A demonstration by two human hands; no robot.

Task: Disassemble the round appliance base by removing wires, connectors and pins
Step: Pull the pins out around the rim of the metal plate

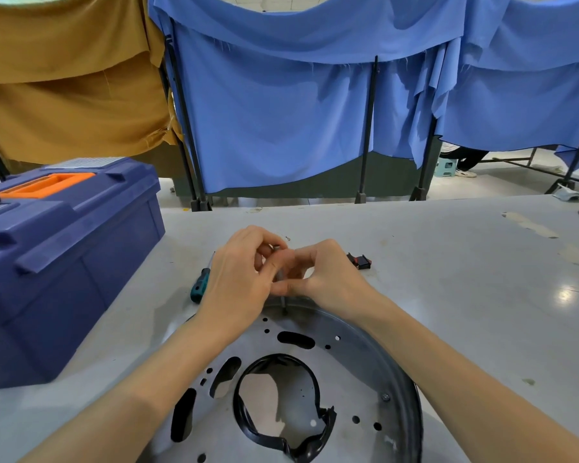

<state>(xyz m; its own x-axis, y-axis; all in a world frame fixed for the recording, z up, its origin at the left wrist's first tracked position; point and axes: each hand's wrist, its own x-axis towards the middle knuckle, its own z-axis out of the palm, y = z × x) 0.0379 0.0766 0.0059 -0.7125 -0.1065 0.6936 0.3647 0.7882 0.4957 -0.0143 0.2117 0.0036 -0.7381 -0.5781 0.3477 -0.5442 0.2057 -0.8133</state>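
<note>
Fingers [268, 252] of the left hand [241, 279] and fingers [290, 289] of the right hand [328, 279] were curled together and pinched a thin grey metal pin [284, 304]. The pin stood upright with its foot on the far rim of the round grey metal appliance base [358, 369]. Its upper end was hidden inside the grip, so whether it had come free could not be told.

The base lay flat on the grey counter [465, 295], directly below and nearer than the fingers. Its punched holes and slots were bare, with no wires visible in them. A black rubber-like ring [310, 372] sat in the central opening, and one small screw [385, 397] was seated near the right rim.

Just right of the fingers lay a small black-and-red connector block [359, 261], apart from the base. Just beyond them lay a tiny bent wire clip [288, 238]. Just left of them lay a teal-handled screwdriver [199, 289], partly hidden by the left hand. Further left stood a dark blue plastic toolbox with an orange handle [64, 262].

Judged progress: late stage. Wires and a connector appeared to be already off. The held pin, the ring and the screw appeared to remain.
</note>
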